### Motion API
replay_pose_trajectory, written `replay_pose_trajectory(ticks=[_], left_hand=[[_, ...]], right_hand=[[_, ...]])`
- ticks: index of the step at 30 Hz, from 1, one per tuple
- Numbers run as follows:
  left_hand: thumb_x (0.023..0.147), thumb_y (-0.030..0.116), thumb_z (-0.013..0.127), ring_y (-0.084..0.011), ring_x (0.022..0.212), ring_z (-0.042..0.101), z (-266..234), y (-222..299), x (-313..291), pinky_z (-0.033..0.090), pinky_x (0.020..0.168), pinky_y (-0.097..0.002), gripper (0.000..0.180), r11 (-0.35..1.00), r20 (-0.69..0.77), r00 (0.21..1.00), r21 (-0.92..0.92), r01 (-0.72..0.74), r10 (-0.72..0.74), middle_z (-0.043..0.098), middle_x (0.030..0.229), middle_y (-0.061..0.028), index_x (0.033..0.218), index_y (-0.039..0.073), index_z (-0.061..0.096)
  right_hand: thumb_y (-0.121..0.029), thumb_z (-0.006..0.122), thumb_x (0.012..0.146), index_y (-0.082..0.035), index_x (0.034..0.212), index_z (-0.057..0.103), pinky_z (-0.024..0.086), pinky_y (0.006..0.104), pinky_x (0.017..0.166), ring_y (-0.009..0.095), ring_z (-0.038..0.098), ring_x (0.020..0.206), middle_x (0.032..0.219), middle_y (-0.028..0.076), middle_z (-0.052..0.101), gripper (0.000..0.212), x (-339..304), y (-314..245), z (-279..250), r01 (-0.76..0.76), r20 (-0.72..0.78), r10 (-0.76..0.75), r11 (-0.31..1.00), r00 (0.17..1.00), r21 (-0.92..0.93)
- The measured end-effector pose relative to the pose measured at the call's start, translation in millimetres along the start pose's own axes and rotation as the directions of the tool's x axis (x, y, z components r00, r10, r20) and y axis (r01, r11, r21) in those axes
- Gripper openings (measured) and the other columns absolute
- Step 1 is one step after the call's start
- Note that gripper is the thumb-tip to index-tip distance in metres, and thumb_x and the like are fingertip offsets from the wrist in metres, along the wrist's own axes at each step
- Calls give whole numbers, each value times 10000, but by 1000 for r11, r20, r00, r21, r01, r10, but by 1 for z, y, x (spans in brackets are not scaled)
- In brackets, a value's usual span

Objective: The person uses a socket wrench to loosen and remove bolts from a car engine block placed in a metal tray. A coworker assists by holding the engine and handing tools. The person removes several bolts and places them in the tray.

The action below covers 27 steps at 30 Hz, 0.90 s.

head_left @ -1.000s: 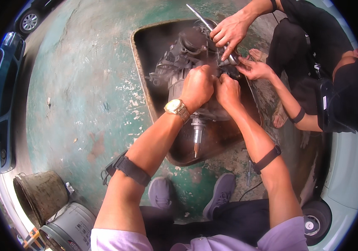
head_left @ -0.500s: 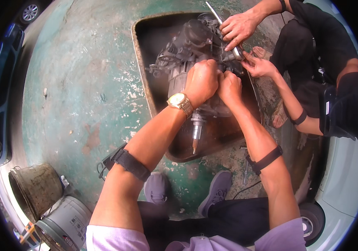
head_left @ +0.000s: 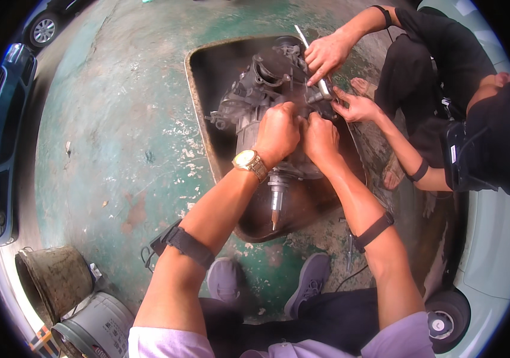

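Gearbox [head_left: 261, 119] lies in a dark metal tray [head_left: 198, 107] on the green floor, centre-far. Left hand [head_left: 277, 131] & right hand [head_left: 320, 138] side by side on its casing, fingers curled tight; what they pinch can't tell. Co-worker's hands [head_left: 326, 53] w/ a thin rod [head_left: 311, 56] at far right.

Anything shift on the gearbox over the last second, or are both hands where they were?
Little changed. The left hand and right hand stay closed side by side on top of the grey gearbox, which has not moved in the dark tray. The co-worker's upper hand slid its slim metal tool slightly lower along the housing; their other hand stays beside it.
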<state>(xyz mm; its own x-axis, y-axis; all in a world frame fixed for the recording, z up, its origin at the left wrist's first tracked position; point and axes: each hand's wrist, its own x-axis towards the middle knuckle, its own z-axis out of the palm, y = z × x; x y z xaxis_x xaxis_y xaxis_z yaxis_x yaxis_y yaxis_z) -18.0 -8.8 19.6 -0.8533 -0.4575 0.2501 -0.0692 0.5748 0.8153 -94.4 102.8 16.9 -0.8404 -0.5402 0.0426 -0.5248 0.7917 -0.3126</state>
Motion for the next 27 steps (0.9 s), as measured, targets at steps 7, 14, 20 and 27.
replay_pose_trajectory(ticks=[7,14,20,27], left_hand=[[819,73,644,-467,916,622,1,-2,0,495,821,-519,145,1000,-1,1000,-16,-6,6,653,926,-288,918,-33,630],[827,78,632,-470,893,623,4,-5,0,492,798,-534,127,999,-13,999,3,-32,32,652,901,-288,870,-38,604],[828,71,621,-469,872,627,4,-6,1,500,782,-529,115,999,-16,999,10,-48,48,652,896,-286,882,-31,615],[818,70,638,-457,905,629,7,-8,1,502,812,-515,133,998,7,999,35,-46,46,653,937,-279,909,-27,629]], right_hand=[[-348,536,991,-9,918,633,533,539,762,452,683,856,850,262,695,360,-1,2,6,53,10,-52,993,999,-105],[-307,504,998,27,865,599,481,588,731,520,633,821,807,305,657,371,-1,5,16,3,-52,-1,999,999,39],[-258,532,988,24,851,613,492,581,722,501,649,803,809,297,665,323,-1,13,10,71,-79,-57,980,995,186],[-275,603,926,21,829,605,485,577,708,501,642,793,788,308,651,311,-1,13,10,15,-33,-9,983,999,185]])
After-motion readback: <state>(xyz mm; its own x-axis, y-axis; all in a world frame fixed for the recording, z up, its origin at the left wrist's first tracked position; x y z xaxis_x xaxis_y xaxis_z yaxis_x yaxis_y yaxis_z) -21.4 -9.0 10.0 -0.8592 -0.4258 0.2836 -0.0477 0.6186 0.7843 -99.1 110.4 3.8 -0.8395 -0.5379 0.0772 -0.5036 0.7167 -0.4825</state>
